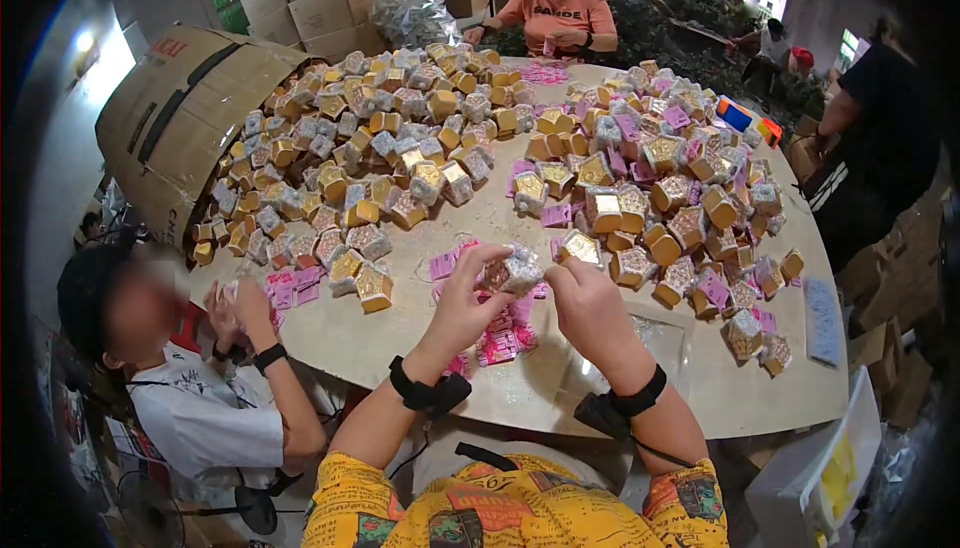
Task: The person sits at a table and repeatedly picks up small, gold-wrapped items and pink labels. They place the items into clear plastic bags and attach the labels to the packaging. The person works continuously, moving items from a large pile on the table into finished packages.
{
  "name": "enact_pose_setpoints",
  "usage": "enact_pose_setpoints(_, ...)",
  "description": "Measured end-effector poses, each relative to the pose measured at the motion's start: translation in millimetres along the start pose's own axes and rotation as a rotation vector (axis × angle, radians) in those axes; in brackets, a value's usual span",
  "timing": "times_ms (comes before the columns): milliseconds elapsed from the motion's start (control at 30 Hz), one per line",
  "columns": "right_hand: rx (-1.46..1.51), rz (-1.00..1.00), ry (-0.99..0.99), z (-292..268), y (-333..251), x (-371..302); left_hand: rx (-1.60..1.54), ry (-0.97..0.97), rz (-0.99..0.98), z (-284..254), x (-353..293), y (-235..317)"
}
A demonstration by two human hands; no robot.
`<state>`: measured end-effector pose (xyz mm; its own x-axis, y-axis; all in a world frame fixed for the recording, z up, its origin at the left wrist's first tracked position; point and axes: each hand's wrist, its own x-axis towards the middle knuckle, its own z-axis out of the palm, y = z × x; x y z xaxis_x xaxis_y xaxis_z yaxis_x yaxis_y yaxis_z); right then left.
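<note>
In front of me, over the table, my left hand (468,296) grips a small faceted, glittery silver-and-pink box (520,270) between thumb and fingers. Close to its right side is my right hand (597,320), thumb and fingertips pinched together; whatever they hold is too small or hidden to make out. A gold-and-silver box (580,247) sits just beyond my right fingers. Below my hands lie pink printed cards (505,338), some partly covered by my left hand. Each of my wrists wears a black band.
Heaps of similar boxes (365,163) spill from a tipped carton (190,113); another pile (670,198) mixes boxes with pink cards. A clear plastic sheet (640,348) lies by my right wrist. Co-workers sit at left and far side. A blue-and-orange tool (748,120) rests at far right.
</note>
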<state>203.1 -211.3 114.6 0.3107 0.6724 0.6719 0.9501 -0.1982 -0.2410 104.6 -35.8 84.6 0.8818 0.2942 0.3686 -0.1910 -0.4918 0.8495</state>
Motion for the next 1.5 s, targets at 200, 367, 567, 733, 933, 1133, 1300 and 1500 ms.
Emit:
enact_pose_setpoints(200, -0.011, 0.0, -0.025, -1, -2, 1, 0.056, 0.004, -0.009, 2, -3, 11)
enact_pose_setpoints(367, -0.031, -0.007, -0.039, 0, 1, -1, 0.081, 0.015, 0.014, 3, -3, 14)
enact_pose_setpoints(567, -0.083, -0.009, -0.076, 0, -1, 0, 0.267, 0.066, 0.106, 2, -4, 27)
enact_pose_setpoints(733, -0.193, -0.027, -0.079, 1, -5, 2, 0.42, 0.112, 0.142, 6, -6, 33)
enact_pose_setpoints(933, -0.2, -0.016, -0.092, 1, -2, 1, 0.443, 0.098, 0.152, 5, -5, 40)
enact_pose_setpoints(1133, -0.175, -0.014, -0.114, 6, 2, -4, 0.438, 0.063, 0.148, 5, -5, 41)
enact_pose_setpoints(1300, -0.117, 0.031, -0.114, 6, 0, -5, 0.341, 0.037, 0.1, 4, -4, 34)
enact_pose_setpoints(1500, 0.664, 0.559, -0.2, -11, 15, -4, 0.145, 0.002, 0.053, -3, -4, 28)
